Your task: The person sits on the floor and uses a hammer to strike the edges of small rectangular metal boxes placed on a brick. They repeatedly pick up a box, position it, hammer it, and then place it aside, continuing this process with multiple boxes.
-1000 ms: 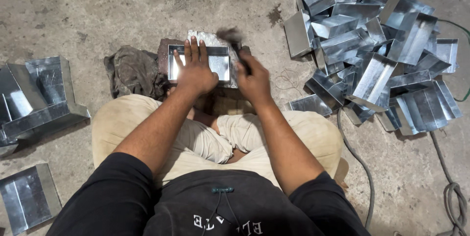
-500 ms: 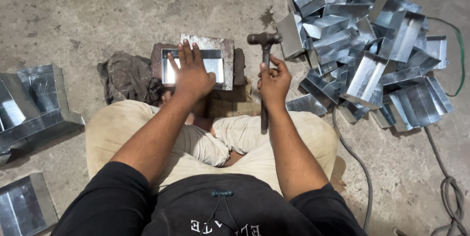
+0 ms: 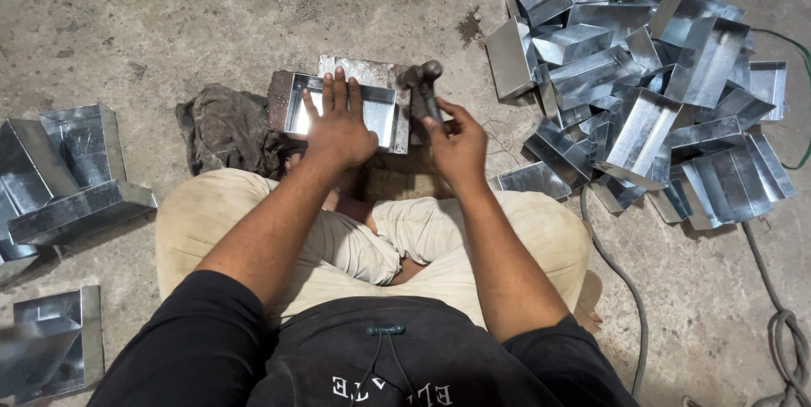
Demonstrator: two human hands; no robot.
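A shallow rectangular tray of bright sheet metal [image 3: 384,111] sits open side up on a rusty flat block [image 3: 359,69] on the concrete floor [image 3: 169,18], just ahead of the seated person's crossed legs. The left hand [image 3: 340,127] lies flat inside the tray, fingers spread toward its far wall, pressing it down. The right hand [image 3: 460,147] is closed around the handle of a dark hammer [image 3: 424,90], whose head hangs just over the tray's right edge. A crumpled grey rag [image 3: 224,127] touches the block's left end. To the right, near the hammer, a loose heap of shiny folded metal trays [image 3: 642,78] crowds the floor; more folded pieces [image 3: 63,175] stand well apart at the left edge. The rough floor beyond the block lies open. A grey cable [image 3: 621,276] curves past the right knee.
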